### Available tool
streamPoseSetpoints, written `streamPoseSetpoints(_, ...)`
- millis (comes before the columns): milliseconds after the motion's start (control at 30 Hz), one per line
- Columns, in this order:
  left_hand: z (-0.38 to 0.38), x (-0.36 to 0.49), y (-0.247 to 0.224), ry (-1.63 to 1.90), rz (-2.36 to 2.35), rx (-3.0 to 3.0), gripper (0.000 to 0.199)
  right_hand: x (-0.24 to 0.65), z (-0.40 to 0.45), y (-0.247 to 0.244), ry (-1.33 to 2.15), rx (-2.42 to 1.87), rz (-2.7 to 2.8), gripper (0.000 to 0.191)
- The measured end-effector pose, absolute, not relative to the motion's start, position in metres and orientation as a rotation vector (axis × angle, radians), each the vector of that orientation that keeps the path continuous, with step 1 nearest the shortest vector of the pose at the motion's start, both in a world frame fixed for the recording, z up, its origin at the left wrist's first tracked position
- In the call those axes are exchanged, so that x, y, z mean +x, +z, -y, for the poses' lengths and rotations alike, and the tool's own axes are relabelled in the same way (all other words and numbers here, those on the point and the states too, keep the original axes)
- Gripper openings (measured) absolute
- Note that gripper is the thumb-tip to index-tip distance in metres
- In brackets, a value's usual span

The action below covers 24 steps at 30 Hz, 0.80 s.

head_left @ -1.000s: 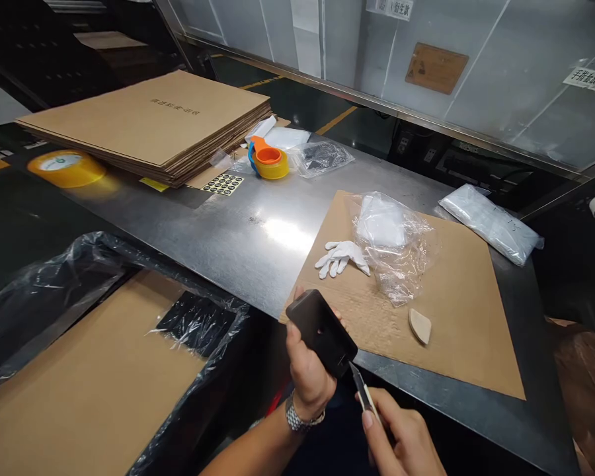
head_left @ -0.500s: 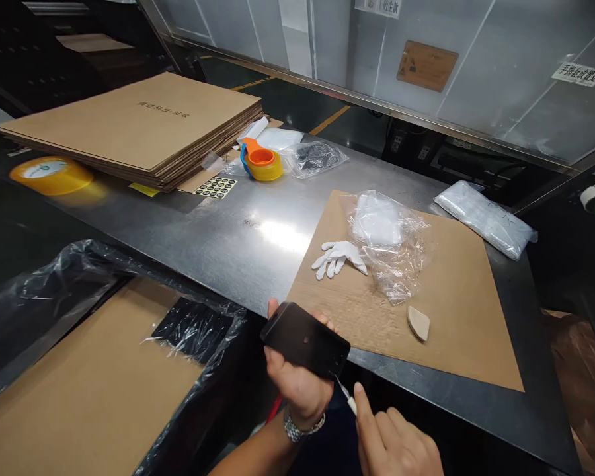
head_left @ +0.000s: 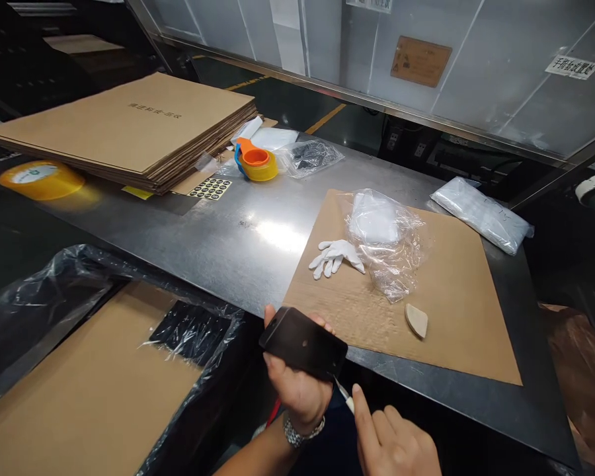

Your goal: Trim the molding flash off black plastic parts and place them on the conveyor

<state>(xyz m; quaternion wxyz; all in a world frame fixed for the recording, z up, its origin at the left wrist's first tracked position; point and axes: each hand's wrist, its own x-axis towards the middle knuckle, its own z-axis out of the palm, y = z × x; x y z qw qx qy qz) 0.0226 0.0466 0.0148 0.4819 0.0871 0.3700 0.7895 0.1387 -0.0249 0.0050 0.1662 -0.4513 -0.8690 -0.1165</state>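
My left hand, with a metal-banded watch at the wrist, is wrapped round a black, phone-shaped rectangular piece. Its broad face is turned up and tilted, over the table's front edge. In my right hand is a thin white-handled knife, index finger stretched along it. The slim metal tip touches or nearly touches the piece's lower right edge. Most of the handle is hidden by the fingers. Beyond my hands, a white glove and a beige wedge-shaped block lie on a cardboard sheet.
Crumpled clear plastic bags lie on the cardboard, with a wrapped white pack at right. A tape dispenser, sticker sheet, stacked cardboard and tape roll are at left. A plastic-lined box stands front left.
The whole view has shifted slightly, so the table things sit a little further left. Both hands keep nearly the same pose, with the knife tip still at the black piece's edge.
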Motion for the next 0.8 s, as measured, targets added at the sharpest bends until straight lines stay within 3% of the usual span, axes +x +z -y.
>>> streamPoseSetpoints(400, -0.052, 0.017, 0.007, 1.656, -1.07, 0.034, 0.046, 0.152, 0.017, 0.018, -0.409, -1.402, 2.473, 0.034)
streamPoseSetpoints(600, -0.058, 0.014, 0.01, 1.397, -0.974, -0.024, 0.048, 0.165, 0.013, 0.008, -0.005, -1.523, 2.312, 0.033)
streamPoseSetpoints(800, -0.059, 0.014, 0.014, 1.271, -0.844, -0.018, 0.048, 0.176, 0.015, 0.017, -0.096, -1.452, 2.468, 0.032)
